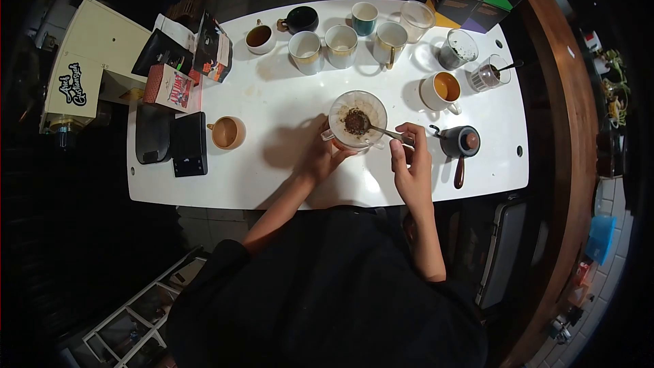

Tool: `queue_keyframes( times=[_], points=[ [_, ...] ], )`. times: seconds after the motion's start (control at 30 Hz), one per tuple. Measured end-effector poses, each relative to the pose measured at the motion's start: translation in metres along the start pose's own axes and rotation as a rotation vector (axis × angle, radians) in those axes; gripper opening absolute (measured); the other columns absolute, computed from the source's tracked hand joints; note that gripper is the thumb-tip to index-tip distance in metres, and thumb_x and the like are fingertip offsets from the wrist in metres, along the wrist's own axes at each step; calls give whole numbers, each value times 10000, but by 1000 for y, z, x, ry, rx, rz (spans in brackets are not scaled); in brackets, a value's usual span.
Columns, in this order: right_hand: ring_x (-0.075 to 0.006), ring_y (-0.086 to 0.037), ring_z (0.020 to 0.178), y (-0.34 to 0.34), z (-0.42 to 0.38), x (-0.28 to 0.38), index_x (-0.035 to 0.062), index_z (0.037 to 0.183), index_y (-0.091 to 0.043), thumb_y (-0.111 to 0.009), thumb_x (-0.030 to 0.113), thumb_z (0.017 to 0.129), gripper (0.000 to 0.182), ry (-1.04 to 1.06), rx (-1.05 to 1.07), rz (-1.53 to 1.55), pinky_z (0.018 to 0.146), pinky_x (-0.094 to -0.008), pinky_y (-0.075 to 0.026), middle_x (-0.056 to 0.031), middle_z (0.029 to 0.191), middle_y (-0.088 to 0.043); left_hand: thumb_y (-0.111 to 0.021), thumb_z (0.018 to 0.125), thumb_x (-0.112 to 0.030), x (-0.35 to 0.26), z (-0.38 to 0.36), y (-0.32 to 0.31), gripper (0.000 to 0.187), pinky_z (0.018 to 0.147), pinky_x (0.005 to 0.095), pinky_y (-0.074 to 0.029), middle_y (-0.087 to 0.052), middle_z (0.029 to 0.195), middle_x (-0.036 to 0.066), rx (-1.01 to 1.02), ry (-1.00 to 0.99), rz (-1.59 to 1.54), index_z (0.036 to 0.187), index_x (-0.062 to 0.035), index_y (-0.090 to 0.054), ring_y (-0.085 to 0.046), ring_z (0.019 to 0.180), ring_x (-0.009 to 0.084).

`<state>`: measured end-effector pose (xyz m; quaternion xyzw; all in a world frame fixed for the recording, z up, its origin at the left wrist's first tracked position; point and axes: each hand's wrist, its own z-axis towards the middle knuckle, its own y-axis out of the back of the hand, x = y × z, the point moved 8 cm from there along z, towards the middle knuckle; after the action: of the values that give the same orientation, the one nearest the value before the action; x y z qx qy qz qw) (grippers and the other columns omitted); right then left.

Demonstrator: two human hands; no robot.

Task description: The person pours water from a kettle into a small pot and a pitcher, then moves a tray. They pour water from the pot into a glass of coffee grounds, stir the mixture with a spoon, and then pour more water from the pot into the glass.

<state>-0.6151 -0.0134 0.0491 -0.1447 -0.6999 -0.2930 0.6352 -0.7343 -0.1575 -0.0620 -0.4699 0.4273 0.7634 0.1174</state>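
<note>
A coffee dripper [371, 105] lined with a pale paper filter sits at the front middle of the table, with dark coffee grounds [354, 123] in its bottom. My left hand [323, 155] is closed around the dripper's lower left side, near its handle; what stands beneath is mostly hidden. Between the thumb and fingers of my right hand [413, 167] is the handle of a metal spoon [386, 132]. The spoon's bowl end reaches into the grounds. Just right of that hand stands a small dark kettle [451, 142] with a wooden handle.
Several cups, including a white mug [306, 54] and a black cup [302, 19], line the back of the white table [272, 95]. At right are an orange-lined cup [436, 99] and glasses. A brown cup [227, 135], black scale [190, 146] and boxes stand left.
</note>
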Motion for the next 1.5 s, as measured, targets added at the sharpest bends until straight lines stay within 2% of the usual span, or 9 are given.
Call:
queue_keyframes(
  times=[0.13,0.2,0.4,0.53,0.57,0.77,1.03,1.23,1.5],
  points=[
    [-104,-480,587,1,1,0,17,1077,-509,-559,173,956,204,-10,11,-31,524,-259,-370,-66,725,-550,-762,767,-417,-6,-1,5,830,1065,459,-338,-424,1365,228,-80,-97,6,1358,19,-377,-414,1260,395],
    [-106,-482,581,3,2,2,13,1064,-517,-555,180,959,201,-2,2,-34,524,-263,-374,-68,710,-552,-728,740,-569,-4,-4,9,1012,1081,501,-303,-303,1447,248,-95,-126,149,1424,10,-257,-344,1316,403],
    [-131,-477,547,5,1,6,-1,1008,-545,-556,182,959,191,14,13,-79,524,-275,-385,-86,639,-532,-592,778,-707,0,-13,37,1036,1079,503,-287,-293,1410,214,-341,-115,-92,1442,-7,-212,-339,1308,355],
    [-138,-480,548,5,0,9,-5,997,-552,-560,177,954,187,41,4,-91,525,-279,-389,-92,643,-537,-445,935,-557,-8,-10,65,712,1033,409,-328,-383,1330,151,-482,-10,-263,1367,-2,-335,-421,1220,265],
    [-140,-483,550,4,0,10,-7,995,-554,-560,175,953,187,48,5,-97,526,-279,-390,-93,646,-540,-398,981,-457,-17,-6,71,540,966,372,-373,-433,1247,118,-492,-48,-218,1263,2,-436,-490,1080,220],
    [-144,-497,556,1,2,14,-13,978,-565,-549,163,956,178,77,-5,-127,523,-276,-390,-98,664,-556,-498,990,-297,-43,6,72,338,813,287,-452,-500,1090,112,-359,-35,-389,1072,29,-533,-539,897,171],
    [-195,-470,540,-2,7,17,-2,957,-562,-526,102,960,110,180,-23,-176,524,-291,-390,-112,711,-528,-502,971,-134,-50,3,58,154,633,225,-452,-516,991,55,-274,61,-394,989,18,-525,-538,693,98],
    [-288,-561,600,-6,1,50,32,980,-597,-623,52,861,124,480,15,-432,530,-364,-438,-106,807,-531,-500,989,-148,-50,3,58,218,619,242,-443,-505,857,51,-243,25,-352,847,17,-516,-529,676,104],
    [-266,-571,594,-11,-1,56,61,993,-624,-654,80,836,161,531,40,-585,508,-371,-438,-87,792,-516,-546,971,-161,-45,6,55,275,612,262,-447,-538,743,53,-266,29,-429,767,22,-526,-549,655,118]
  ],
)
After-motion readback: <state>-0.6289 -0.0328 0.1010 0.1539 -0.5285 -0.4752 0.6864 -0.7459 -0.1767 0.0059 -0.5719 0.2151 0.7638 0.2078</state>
